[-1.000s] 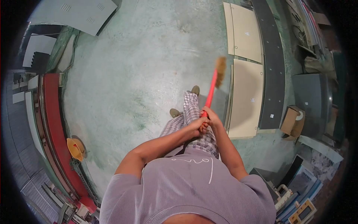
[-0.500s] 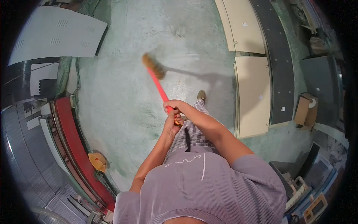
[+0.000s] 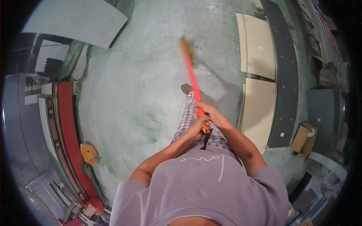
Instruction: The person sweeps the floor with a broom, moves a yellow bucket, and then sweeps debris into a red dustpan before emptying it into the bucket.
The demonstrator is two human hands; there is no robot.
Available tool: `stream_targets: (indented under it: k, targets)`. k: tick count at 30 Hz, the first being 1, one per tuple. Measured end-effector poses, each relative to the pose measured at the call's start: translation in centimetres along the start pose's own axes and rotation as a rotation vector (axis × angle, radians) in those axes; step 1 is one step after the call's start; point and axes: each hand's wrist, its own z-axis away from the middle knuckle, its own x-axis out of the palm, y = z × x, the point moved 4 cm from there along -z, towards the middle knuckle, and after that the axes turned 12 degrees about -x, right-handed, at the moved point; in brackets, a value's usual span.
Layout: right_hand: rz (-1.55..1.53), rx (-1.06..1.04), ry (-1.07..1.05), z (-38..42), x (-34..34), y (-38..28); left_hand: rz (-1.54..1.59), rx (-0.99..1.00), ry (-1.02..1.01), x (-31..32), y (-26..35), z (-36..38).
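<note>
A broom (image 3: 192, 77) with a red handle and brown bristles slants away from my body over the concrete floor (image 3: 128, 83). Its bristle head, blurred by motion, is at the far end, close to the floor. My left hand (image 3: 200, 126) is wrapped around the handle near its upper end, where an orange-yellow tip shows. Just ahead of it, my right hand (image 3: 206, 108) grips the handle lower down. My shoe (image 3: 186, 89) stands left of the handle, about midway along it.
Cream panels (image 3: 258, 113) and a long dark panel (image 3: 287, 75) lie along the right side. A cardboard box (image 3: 304, 139) stands beside them. Red machinery (image 3: 71, 128) runs along the left, with a yellow hat-like item (image 3: 89, 154) at its side. A grey-white sheet (image 3: 81, 22) is at upper left.
The broom head has swung forward and to the right in the view, and both hands have shifted right with the handle. A different foot shows ahead. The view has turned slightly.
</note>
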Motion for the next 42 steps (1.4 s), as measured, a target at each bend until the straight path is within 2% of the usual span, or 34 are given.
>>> stream_targets:
  k: [2, 4, 5, 7, 8, 10, 12, 16, 18, 20, 21, 23, 25, 27, 30, 31, 34, 36, 38, 39, 41, 42]
  targets:
    - [-0.056, -0.268, -0.008, 4.5, 0.6, -4.2, -0.026, -0.053, -0.075, 0.7, 0.4, -1.5]
    - [-0.186, -0.295, 0.159, 4.7, -1.5, -4.4, -0.064, -0.129, -0.104, 0.7, 1.1, -4.0]
    - [-0.169, -0.289, 0.154, 3.6, -3.2, -4.2, -0.079, -0.170, -0.118, 1.0, 1.8, -5.1]
    - [-0.475, -0.151, 0.292, 0.1, -8.2, -2.0, -0.088, -0.227, -0.097, 2.3, 3.8, -6.0]
    - [-0.455, -0.144, 0.292, -1.2, -9.8, -2.5, -0.075, -0.219, -0.112, 2.6, 5.1, -7.4]
    - [-0.345, -0.025, 0.300, -3.3, -11.9, -2.4, -0.026, -0.339, -0.125, 1.8, 6.5, -10.7]
    - [-0.377, 0.041, 0.360, -6.5, -12.6, -2.6, -0.002, -0.323, -0.097, 1.8, 8.8, -11.1]
    - [-0.114, 0.100, 0.165, -13.7, -8.5, -4.9, 0.104, -0.181, -0.163, -0.4, 15.7, -9.2]
    - [0.399, -0.543, -0.135, -17.0, -4.4, -8.1, 0.206, -0.140, -0.209, -2.5, 19.5, -8.0]
    - [-0.030, -0.080, -0.038, -18.8, 1.2, -12.2, 0.211, -0.002, -0.137, -3.5, 23.4, -6.3]
    - [-0.012, 0.002, -0.055, -21.9, 2.2, -12.0, 0.215, -0.008, -0.128, -3.6, 25.2, -5.6]
    - [0.001, 0.096, -0.069, -26.5, 4.4, -13.0, 0.268, 0.134, 0.049, -3.9, 28.5, -4.3]
    - [0.143, 0.255, -0.215, -28.9, 6.9, -15.4, 0.270, 0.163, 0.106, -2.5, 31.3, -3.6]
    - [0.121, 0.257, -0.241, -29.8, 7.9, -18.0, 0.239, 0.201, 0.231, -0.4, 33.8, -2.9]
    - [0.030, 0.198, -0.241, -28.3, 8.3, -23.5, 0.169, 0.221, 0.263, 3.8, 35.8, -2.7]
    - [-0.048, 0.148, -0.218, -27.3, 8.0, -25.0, 0.183, 0.202, 0.265, 4.7, 35.9, -3.1]
    - [-0.009, 0.037, -0.247, -26.1, 5.3, -28.1, 0.037, 0.140, 0.185, 8.5, 36.1, -3.2]
    - [-0.038, 0.001, -0.146, -24.6, 3.2, -30.2, -0.063, 0.102, 0.174, 10.1, 36.4, -4.4]
    - [-0.231, -0.065, 0.097, -24.1, -0.1, -32.0, -0.147, 0.060, 0.167, 11.6, 37.5, -6.4]
    - [-0.231, -0.067, 0.104, -24.0, -1.5, -32.5, -0.174, -0.006, 0.133, 12.3, 37.9, -7.6]
    - [-0.143, -0.177, 0.406, -25.0, -5.9, -33.8, -0.240, -0.065, 0.089, 13.7, 39.7, -10.0]
    - [-0.136, -0.174, 0.399, -26.1, -7.7, -34.5, -0.233, -0.059, 0.088, 14.4, 41.1, -11.5]
